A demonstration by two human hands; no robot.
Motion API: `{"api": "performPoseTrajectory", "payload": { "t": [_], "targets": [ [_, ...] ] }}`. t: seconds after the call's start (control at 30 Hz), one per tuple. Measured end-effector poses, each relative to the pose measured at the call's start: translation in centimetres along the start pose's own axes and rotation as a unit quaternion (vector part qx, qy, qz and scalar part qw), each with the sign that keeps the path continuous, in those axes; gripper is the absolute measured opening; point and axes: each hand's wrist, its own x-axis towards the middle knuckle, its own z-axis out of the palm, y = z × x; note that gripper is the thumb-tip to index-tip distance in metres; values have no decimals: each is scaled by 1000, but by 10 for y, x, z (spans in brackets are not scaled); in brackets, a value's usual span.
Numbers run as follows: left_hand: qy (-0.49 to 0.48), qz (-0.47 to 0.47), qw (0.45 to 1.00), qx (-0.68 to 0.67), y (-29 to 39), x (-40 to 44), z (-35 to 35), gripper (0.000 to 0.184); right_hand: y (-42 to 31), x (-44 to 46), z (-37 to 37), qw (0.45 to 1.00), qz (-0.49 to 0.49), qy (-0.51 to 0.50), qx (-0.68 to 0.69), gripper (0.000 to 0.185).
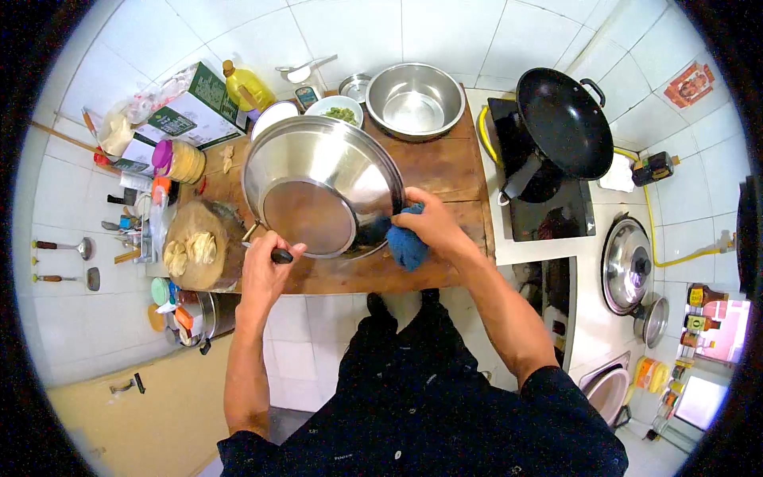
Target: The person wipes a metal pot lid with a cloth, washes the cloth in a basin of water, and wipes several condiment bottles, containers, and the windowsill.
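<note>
A large, shiny stainless steel pan [326,147] is held tilted over the wooden table, its round flat middle looking brown. My left hand [270,266] is closed round a handle at its near left edge, with the black end showing beside my thumb. At the right side of the rim, my right hand [429,222] grips a blue cloth [408,242] and presses it against the steel. Some fingers of both hands are hidden.
Behind the pan stand a steel basin [417,99], a bowl of chopped greens [340,111] and a yellow oil bottle [246,86]. A round chopping board [187,274] with pale pieces lies left. A black wok [564,123] sits on the stove at right, near a steel lid [628,266].
</note>
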Motion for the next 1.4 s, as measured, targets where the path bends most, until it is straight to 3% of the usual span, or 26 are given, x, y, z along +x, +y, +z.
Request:
{"api": "performPoseTrajectory", "payload": {
  "t": [0.07, 0.13, 0.2, 0.27, 0.33, 0.4, 0.43, 0.5, 0.53, 0.6, 0.67, 0.7, 0.73, 0.8, 0.83, 0.9, 0.93, 1.0, 1.07, 1.13, 1.2, 1.27, 1.33, 1.4],
  "targets": [
    [-50, -30, 998, 4, -21, -2, 1, 40, 34, 16, 6, 1000, 29, -8, 1, 38],
    [-73, -63, 995, 3, -24, 0, 0, 42, 52, 21, 19, 989, 86, -9, 123, 40],
    [-99, -170, 980, -17, -24, 3, 0, 41, 72, 22, 31, 984, 115, -6, 136, 42],
    [-96, -142, 985, -16, -50, 2, 14, 41, 91, 22, 44, 988, 134, 82, -5, 43],
    [-151, -281, 939, -127, -58, 4, 20, 40, 98, 10, 50, 985, 109, 131, 23, 42],
    [-162, -280, 940, -107, -68, 3, 27, 40, 100, -2, 49, 948, 219, 164, 161, 47],
    [-162, -261, 946, -101, -74, 2, 30, 39, 88, -7, 48, 948, 222, 163, 161, 47],
    [-162, -244, 952, -94, -83, 2, 39, 39, 69, -17, 44, 910, 237, 167, 297, 51],
    [-150, -250, 953, -89, -88, 4, 44, 40, 71, -13, 45, 910, 237, 167, 297, 51],
    [-140, -253, 954, -83, -101, 6, 59, 41, 76, 3, 46, 937, 142, 151, 280, 56],
    [-111, -192, 972, -76, -117, 7, 74, 47, 69, 23, 51, 953, 131, 163, 217, 56],
    [-121, -160, 979, 25, -94, 11, 64, 58, 66, 32, 57, 966, 120, 172, 152, 57],
    [-122, -160, 979, 26, -74, 15, 57, 58, 71, 39, 65, 966, 122, 171, 153, 57],
    [-166, -130, 950, 231, -52, 24, 48, 74, 96, 58, 84, 979, 49, 181, 75, 56],
    [-168, -132, 949, 233, -63, 21, 53, 74, 105, 63, 94, 982, 40, 184, -11, 55],
    [-61, 23, 985, 161, -96, 17, 69, 96, 122, 56, 116, 977, -14, 202, -67, 53],
    [-63, 20, 984, 163, -97, 17, 70, 96, 129, 49, 127, 965, -68, 219, -125, 50],
    [-80, -42, 995, 39, -97, 19, 75, 110, 138, 40, 146, 960, -79, 240, -121, 45],
    [-88, -51, 994, 32, -106, 15, 77, 112, 141, 27, 164, 918, -184, 280, -211, 39],
    [-92, -46, 994, 24, -106, 18, 73, 114, 148, 15, 177, 938, -164, 237, -193, 35],
    [-116, -77, 990, -30, -100, 23, 69, 115, 150, -6, 196, 985, -131, 9, -109, 30],
    [-103, -47, 993, 13, -108, 23, 75, 115, 117, -33, 201, 992, -109, -43, -34, 24],
    [-98, -23, 993, 53, -109, 19, 75, 116, 106, -35, 184, 995, -77, -60, -26, 30],
    [-90, -47, 995, 16, -101, 21, 74, 116, 101, -17, 153, 998, -30, 58, 4, 37]
  ]
}}
